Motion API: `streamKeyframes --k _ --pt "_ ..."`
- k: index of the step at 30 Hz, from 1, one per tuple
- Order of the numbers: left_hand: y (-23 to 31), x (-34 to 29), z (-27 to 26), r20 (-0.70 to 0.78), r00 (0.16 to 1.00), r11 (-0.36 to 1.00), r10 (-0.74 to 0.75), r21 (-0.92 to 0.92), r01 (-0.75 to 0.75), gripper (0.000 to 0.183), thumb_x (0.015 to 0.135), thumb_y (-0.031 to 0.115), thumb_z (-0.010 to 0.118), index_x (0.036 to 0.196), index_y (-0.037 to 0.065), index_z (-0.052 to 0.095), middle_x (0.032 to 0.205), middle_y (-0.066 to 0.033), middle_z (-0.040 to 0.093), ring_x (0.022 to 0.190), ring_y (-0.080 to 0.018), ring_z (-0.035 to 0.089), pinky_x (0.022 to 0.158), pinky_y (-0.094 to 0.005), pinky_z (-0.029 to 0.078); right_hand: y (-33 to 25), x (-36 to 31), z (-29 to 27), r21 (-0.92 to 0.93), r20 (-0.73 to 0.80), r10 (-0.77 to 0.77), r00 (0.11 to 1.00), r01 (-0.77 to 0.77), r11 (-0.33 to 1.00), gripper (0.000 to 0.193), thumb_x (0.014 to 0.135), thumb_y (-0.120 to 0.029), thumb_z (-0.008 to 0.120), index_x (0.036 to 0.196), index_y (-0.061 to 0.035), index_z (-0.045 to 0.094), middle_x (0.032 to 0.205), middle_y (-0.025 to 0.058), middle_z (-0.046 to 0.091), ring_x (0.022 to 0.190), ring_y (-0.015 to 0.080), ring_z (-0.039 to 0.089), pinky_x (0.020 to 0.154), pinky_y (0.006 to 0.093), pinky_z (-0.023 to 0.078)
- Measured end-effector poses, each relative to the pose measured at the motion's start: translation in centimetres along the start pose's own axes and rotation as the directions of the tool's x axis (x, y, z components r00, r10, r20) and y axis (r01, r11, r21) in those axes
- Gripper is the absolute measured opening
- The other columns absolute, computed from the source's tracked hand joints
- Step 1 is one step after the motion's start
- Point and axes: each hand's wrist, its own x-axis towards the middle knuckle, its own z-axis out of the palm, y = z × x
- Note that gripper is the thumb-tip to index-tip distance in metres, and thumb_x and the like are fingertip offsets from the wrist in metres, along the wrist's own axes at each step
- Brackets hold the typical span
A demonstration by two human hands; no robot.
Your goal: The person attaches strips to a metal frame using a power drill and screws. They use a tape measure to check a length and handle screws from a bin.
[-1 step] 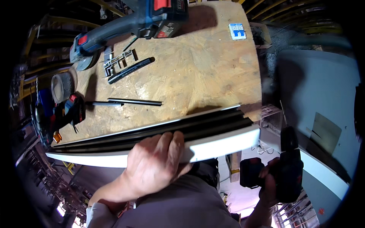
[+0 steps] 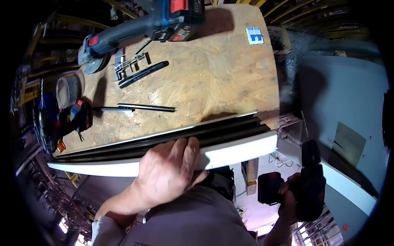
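Note:
My left hand (image 2: 166,170) is closed round the near white edge of a long profile (image 2: 242,149), its fingertips over the rim on the black grooved inside. The profile lies along the near edge of the wooden workbench (image 2: 213,78). At the lower right, my right hand (image 2: 289,201) grips a dark cordless drill (image 2: 312,184) with a long thin bit pointing up. The drill is held beyond the profile's right end, apart from it. Much of the right hand is in shadow.
An angle grinder (image 2: 139,33) lies at the back left, near metal brackets (image 2: 133,63) and black strips (image 2: 145,108). Another cordless drill (image 2: 80,115) and a clear tub (image 2: 67,92) sit at the left edge. A blue-and-white box (image 2: 254,36) is far right; a grey panel (image 2: 344,90) stands beyond.
The whole view has shifted slightly. Both hands keep their grips, and the profile and the drill stay in much the same places.

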Motion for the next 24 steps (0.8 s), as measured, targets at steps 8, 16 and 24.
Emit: streamKeyframes --k 8,16,24 --pt "1.0 -1.0 1.0 -0.073 0.993 0.986 -0.097 0.127 0.105 0.057 0.089 0.036 0.078 0.126 -0.006 0.065 0.097 -0.0158 0.069 0.085 -0.0273 0.072 0.073 -0.0396 0.059 -9.2 -5.6 -2.2 0.162 0.209 0.506 0.837 -0.540 0.826 0.078 0.100 -0.025 0.074 0.164 -0.0124 0.030 0.112 0.0226 0.071 0.087 0.0264 0.074 0.076 0.0378 0.061" --pt "1.1 -1.2 1.6 -0.045 0.986 0.983 -0.160 0.079 0.163 0.058 0.084 0.045 0.084 0.118 0.000 0.067 0.092 -0.0131 0.068 0.084 -0.0286 0.071 0.071 -0.0403 0.057 -12.2 -2.7 -1.0 -0.280 0.706 -0.041 0.707 0.331 0.901 0.085 0.088 -0.017 0.085 0.159 0.0013 0.042 0.109 0.0139 0.078 0.099 0.0227 0.077 0.087 0.0358 0.062" --pt "0.7 -1.2 2.1 -0.108 0.986 0.991 -0.124 0.032 0.128 0.054 0.082 0.048 0.084 0.106 0.002 0.067 0.088 -0.0146 0.068 0.081 -0.0300 0.069 0.074 -0.0399 0.056 -12.3 -0.4 -0.6 -0.287 0.725 0.071 0.685 0.207 0.935 0.087 0.082 -0.018 0.086 0.157 0.0022 0.045 0.112 0.0127 0.077 0.097 0.0214 0.076 0.088 0.0345 0.060"
